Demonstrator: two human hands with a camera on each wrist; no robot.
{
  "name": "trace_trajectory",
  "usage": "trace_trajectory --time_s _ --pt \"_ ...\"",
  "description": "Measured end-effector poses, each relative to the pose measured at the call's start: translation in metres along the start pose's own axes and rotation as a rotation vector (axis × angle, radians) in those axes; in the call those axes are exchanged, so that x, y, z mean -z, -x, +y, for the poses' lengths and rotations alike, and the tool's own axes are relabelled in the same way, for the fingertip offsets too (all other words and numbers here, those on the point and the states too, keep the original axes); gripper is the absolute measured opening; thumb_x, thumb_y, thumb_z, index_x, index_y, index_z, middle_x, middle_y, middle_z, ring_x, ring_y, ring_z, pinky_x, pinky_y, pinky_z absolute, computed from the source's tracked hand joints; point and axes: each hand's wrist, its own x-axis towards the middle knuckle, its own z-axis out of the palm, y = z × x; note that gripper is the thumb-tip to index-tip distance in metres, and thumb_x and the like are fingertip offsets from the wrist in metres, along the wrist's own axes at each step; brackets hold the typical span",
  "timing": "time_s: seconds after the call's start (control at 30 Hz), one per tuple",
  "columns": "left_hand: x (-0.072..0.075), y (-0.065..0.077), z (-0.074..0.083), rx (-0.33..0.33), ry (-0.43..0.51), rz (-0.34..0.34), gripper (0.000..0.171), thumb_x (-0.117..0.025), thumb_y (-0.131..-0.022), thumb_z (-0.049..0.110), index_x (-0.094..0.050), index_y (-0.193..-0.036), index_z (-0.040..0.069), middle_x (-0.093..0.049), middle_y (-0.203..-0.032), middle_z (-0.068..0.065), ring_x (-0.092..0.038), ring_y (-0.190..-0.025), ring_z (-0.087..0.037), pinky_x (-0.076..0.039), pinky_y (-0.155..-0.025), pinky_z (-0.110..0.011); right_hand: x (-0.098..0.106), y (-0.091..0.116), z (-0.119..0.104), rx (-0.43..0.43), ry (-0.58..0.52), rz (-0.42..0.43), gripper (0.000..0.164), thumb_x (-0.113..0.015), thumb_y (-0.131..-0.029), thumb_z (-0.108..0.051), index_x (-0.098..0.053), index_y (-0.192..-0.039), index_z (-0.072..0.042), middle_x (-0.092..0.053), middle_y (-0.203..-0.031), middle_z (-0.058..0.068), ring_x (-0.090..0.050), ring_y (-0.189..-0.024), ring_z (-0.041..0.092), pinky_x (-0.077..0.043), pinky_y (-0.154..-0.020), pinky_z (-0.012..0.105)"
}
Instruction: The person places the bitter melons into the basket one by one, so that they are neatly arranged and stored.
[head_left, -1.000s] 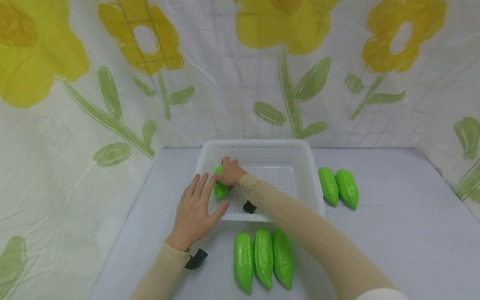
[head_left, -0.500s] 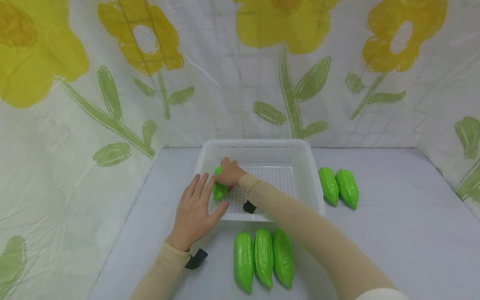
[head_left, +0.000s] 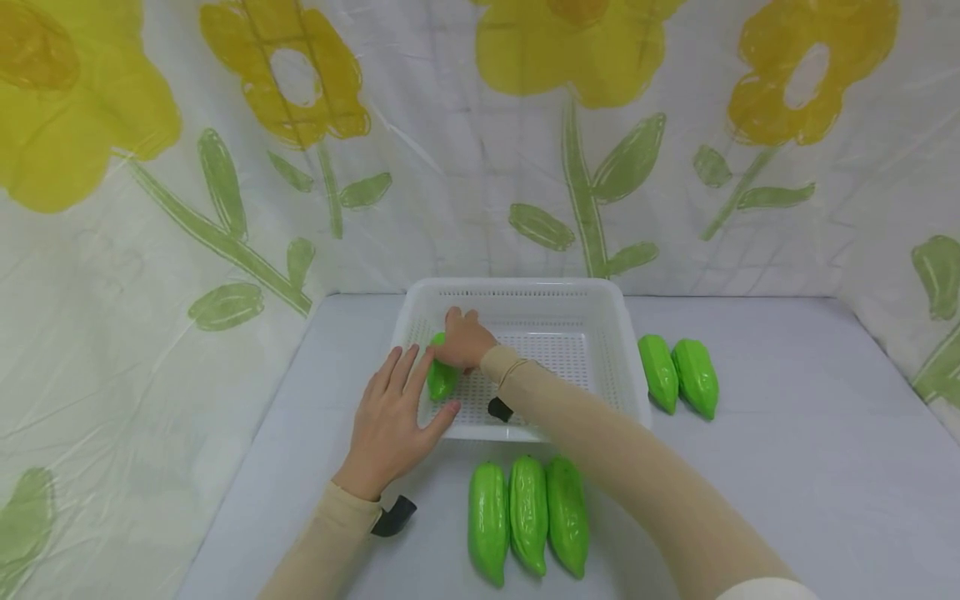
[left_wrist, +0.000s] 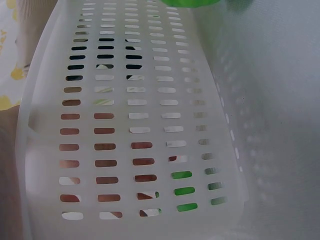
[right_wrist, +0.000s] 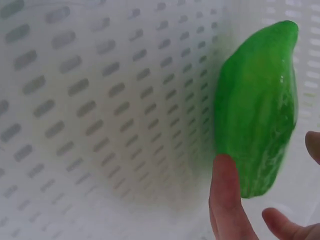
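A glossy green ridged fruit (right_wrist: 257,107) with a pointed tip rests inside the white perforated plastic basket (head_left: 628,367), against its left side. My right hand (head_left: 467,342) reaches into the basket beside it. In the right wrist view one fingertip (right_wrist: 225,172) overlaps the fruit's blunt end, while the other fingers stand spread apart from it. My left hand (head_left: 390,417) lies with straight, spread fingers over the basket's left front rim. The left wrist view shows the basket's slotted wall (left_wrist: 120,130) from outside, and part of the hand shows through the slots.
In front of the basket lie three long green fruits (head_left: 528,517) side by side. Two more ridged green fruits (head_left: 675,375) lie close to its right side. A white flower-printed curtain (head_left: 420,167) stands behind the grey-white table (head_left: 787,475).
My right hand has lifted slightly and shifted a little to the right. My left hand keeps its place at the rim, and the fruits outside the basket stay put.
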Motion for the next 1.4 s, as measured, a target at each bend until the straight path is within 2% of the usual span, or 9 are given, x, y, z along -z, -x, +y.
trace_trajectory --time_s 0.1,0.23,0.3,0.53,0.83,1.4 --pt "0.0 0.0 0.0 0.002 0.0 -0.002 0.083 -0.045 -0.101 0.067 -0.048 -0.154 0.003 -0.051 -0.154 -0.027 -0.042 -0.146 -0.049 -0.042 -0.113 -0.066 0.004 0.002 -0.003 0.049 0.072 0.035 0.073 -0.063 -0.1 -0.037 -0.036 -0.152 0.005 -0.044 -0.144 0.031 -0.067 -0.103 0.035 -0.065 -0.074 0.04" --pt "0.0 -0.001 0.0 0.007 0.003 -0.01 0.082 -0.049 -0.1 0.064 -0.049 -0.154 0.003 -0.05 -0.155 -0.026 -0.042 -0.146 -0.049 -0.041 -0.113 -0.065 0.008 0.001 -0.005 0.101 0.152 0.086 0.073 -0.061 -0.102 -0.041 -0.038 -0.153 0.005 -0.045 -0.148 0.032 -0.064 -0.118 0.037 -0.06 -0.095 0.047" --pt "0.0 -0.001 0.0 0.007 0.002 -0.013 0.082 -0.047 -0.1 0.065 -0.05 -0.153 0.002 -0.05 -0.155 -0.026 -0.042 -0.146 -0.049 -0.041 -0.113 -0.065 0.01 0.0 -0.006 0.112 0.157 0.093 0.073 -0.061 -0.102 -0.041 -0.038 -0.153 0.005 -0.043 -0.149 0.033 -0.062 -0.122 0.039 -0.058 -0.1 0.049" --pt "0.001 -0.002 0.001 0.0 -0.003 0.005 0.087 -0.037 -0.102 0.071 -0.054 -0.149 0.0 -0.051 -0.153 -0.028 -0.044 -0.144 -0.05 -0.043 -0.111 -0.066 0.022 0.004 -0.01 0.132 0.154 0.081 0.07 -0.06 -0.103 -0.041 -0.041 -0.153 0.005 -0.043 -0.151 0.032 -0.057 -0.13 0.039 -0.054 -0.105 0.049" --pt "0.0 -0.002 0.0 -0.007 -0.01 0.017 0.09 -0.031 -0.102 0.073 -0.054 -0.148 0.0 -0.053 -0.151 -0.028 -0.046 -0.143 -0.05 -0.045 -0.11 -0.066 0.037 0.018 -0.018 0.171 0.116 0.068 0.069 -0.06 -0.103 -0.04 -0.041 -0.152 0.005 -0.046 -0.148 0.031 -0.062 -0.122 0.037 -0.055 -0.104 0.048" --pt "0.001 -0.002 0.0 0.007 -0.009 -0.005 0.081 -0.05 -0.099 0.065 -0.053 -0.15 0.001 -0.052 -0.152 -0.028 -0.044 -0.144 -0.05 -0.044 -0.11 -0.066 0.052 0.034 -0.016 0.198 0.134 0.046 0.069 -0.06 -0.103 -0.041 -0.041 -0.154 0.003 -0.049 -0.15 0.025 -0.055 -0.135 0.037 -0.051 -0.11 0.049"
